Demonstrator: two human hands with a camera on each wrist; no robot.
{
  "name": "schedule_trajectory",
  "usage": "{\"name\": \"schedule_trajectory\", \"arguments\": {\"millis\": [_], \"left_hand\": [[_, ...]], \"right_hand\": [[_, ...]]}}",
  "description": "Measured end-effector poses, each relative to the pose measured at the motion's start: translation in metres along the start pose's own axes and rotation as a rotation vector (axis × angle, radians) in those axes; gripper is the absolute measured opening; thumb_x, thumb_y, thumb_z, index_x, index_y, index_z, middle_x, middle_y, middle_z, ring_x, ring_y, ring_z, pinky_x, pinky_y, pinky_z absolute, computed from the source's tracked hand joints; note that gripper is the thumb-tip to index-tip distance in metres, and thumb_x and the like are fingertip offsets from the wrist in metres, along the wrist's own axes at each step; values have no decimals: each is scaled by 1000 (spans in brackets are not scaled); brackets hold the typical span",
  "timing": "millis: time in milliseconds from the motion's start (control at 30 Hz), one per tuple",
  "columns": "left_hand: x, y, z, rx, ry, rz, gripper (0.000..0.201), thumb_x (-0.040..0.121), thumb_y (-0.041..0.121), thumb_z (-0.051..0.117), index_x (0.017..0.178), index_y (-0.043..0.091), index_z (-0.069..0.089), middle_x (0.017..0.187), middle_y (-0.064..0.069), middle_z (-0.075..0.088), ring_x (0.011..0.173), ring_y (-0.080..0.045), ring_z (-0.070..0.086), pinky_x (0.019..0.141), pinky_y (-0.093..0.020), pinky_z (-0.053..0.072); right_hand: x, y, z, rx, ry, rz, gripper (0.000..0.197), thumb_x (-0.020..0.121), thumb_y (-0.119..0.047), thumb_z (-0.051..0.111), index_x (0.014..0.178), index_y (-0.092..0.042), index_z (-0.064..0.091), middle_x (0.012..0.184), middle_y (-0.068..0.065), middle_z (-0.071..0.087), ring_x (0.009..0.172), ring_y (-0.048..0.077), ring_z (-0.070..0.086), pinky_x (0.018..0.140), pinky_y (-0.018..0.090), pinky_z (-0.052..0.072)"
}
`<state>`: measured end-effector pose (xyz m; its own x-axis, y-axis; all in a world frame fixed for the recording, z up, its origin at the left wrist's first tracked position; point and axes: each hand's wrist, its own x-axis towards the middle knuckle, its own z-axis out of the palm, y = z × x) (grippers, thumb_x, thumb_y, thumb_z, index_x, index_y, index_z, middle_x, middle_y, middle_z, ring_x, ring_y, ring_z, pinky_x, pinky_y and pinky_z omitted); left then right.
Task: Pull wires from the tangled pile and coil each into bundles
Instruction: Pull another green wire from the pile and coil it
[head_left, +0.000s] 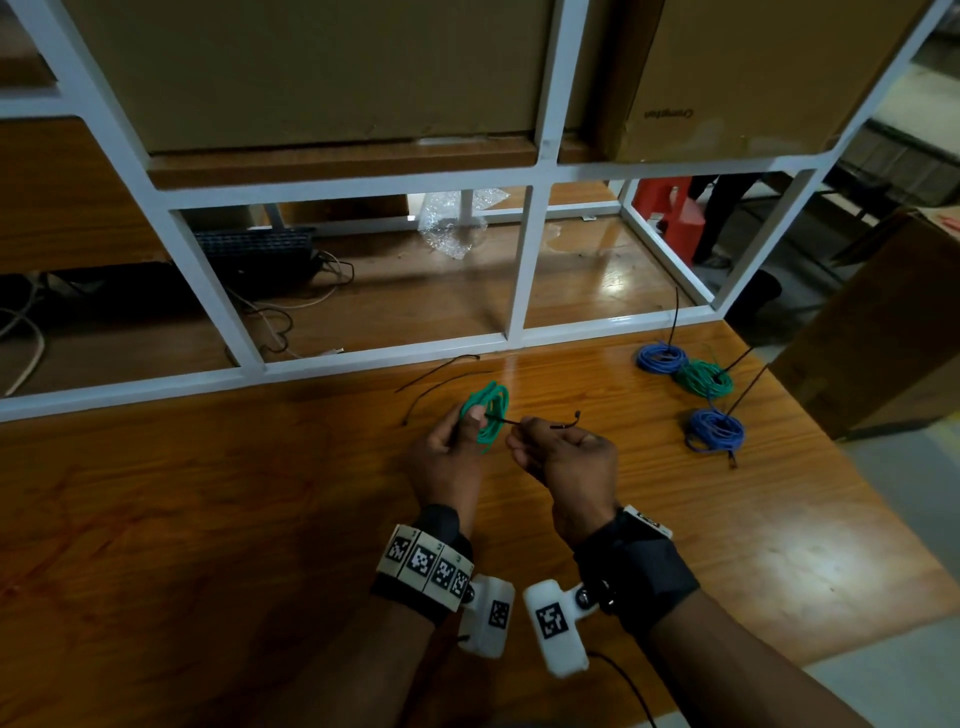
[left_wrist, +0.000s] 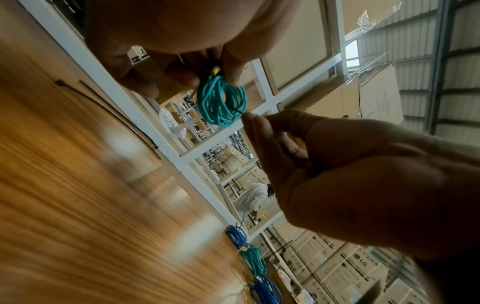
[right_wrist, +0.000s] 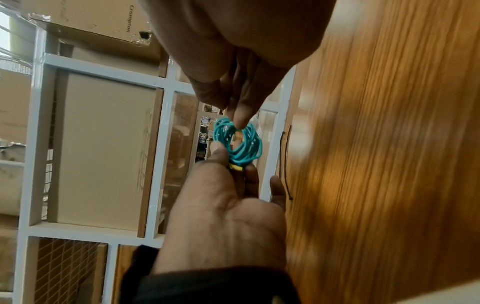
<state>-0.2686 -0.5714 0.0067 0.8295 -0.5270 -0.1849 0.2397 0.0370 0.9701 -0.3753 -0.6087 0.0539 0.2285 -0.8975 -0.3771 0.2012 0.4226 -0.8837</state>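
Head view: left hand (head_left: 448, 457) pinching a green wire coil (head_left: 487, 413) held above the wooden desk (head_left: 208, 519), thumb pressed on the loops; right hand (head_left: 563, 457) just beside it, grip pinched on a black tie (head_left: 540, 423) running through the coil, its free end sticking out to the right. Two loose black ties (head_left: 441, 387) lying on the desk behind the hands, near the white frame (head_left: 519, 280) that closes off the far edge. At far right, well apart: blue bundle (head_left: 661, 358), green bundle (head_left: 705, 378) touching it, second blue bundle (head_left: 716, 430) nearer, each with a black tail sticking up. Cardboard boxes (head_left: 311, 73) on the shelf above. Left wrist view, tilted and blurred: coil (left_wrist: 221, 102) hanging from the left fingertips (left_wrist: 233, 67), a yellow bit (left_wrist: 215, 70) at the pinch, hidden from the head; right fingertips (left_wrist: 253, 121) nipping the tie at the coil's edge; stacked cartons and a person in white beyond the frame. Right wrist view: right fingertips (right_wrist: 241, 119) pressed together at the top of the coil (right_wrist: 237, 142), left hand (right_wrist: 228, 216) gripping it from below at the yellow mark; one loose tie (right_wrist: 285, 162) on the desk.
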Motion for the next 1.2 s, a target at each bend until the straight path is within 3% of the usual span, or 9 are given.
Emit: {"name": "schedule_trajectory", "arguments": {"millis": [233,400,600,700,767,833,933,1033,1200], "left_hand": [[-2,7,8,-10,-104,14,12,90,28,73,92,40,73,89,17,76,90,-4,72,73,-22,55],[3,11,6,7,-99,104,17,90,35,72,107,34,74,99,6,77,92,-6,73,76,-29,58],[2,31,0,40,-19,130,79,87,35,75,153,35,30,105,6,71,86,3,71,76,-27,59],[1,33,-5,6,-12,23,100,85,32,77,158,31,9,103,9,59,72,13,62,72,-20,51],[1,33,-5,-13,19,-31,93,84,32,78,156,25,20,112,9,57,75,11,60,67,-16,48],[-1,34,-4,6,37,-29,65,83,34,79,140,17,52,116,4,69,79,1,68,62,-15,52],[-8,38,-5,4,20,53,18,89,24,73,101,10,73,93,2,76,79,2,70,60,-11,51],[-8,38,-9,68,-17,96,18,90,29,71,103,16,76,94,7,77,87,0,71,66,-14,55],[-6,35,-12,368,-117,204,33,89,47,69,115,28,74,98,13,76,87,1,71,80,-37,62]], "right_hand": [[-6,6,5,154,-66,104,18,96,-8,70,107,7,72,102,21,78,97,28,77,85,31,62],[-9,7,0,133,-156,111,27,94,-13,74,112,6,69,106,21,77,102,30,76,86,34,60],[-7,-10,-22,-175,-247,-101,40,90,-20,79,128,-15,66,101,11,79,92,27,77,74,38,62],[-4,-24,-34,-334,-308,-254,40,86,-17,82,124,-19,69,103,4,79,94,23,77,75,39,64],[-1,-28,-40,-387,-342,-288,37,83,-12,84,117,-17,73,106,1,79,97,23,76,76,40,65],[0,-30,-43,-415,-357,-314,37,81,-6,85,115,-15,74,107,0,79,98,24,76,79,41,65],[-1,-30,-49,-411,-401,-365,48,81,-1,84,124,-17,69,108,4,79,99,25,77,83,41,63],[-4,-32,-52,-405,-346,-458,46,84,-4,82,127,-14,67,101,4,80,96,23,77,82,41,63],[-12,-41,-45,-505,-223,-651,34,85,-12,83,117,-16,72,90,-9,80,88,6,76,72,19,60]]}}
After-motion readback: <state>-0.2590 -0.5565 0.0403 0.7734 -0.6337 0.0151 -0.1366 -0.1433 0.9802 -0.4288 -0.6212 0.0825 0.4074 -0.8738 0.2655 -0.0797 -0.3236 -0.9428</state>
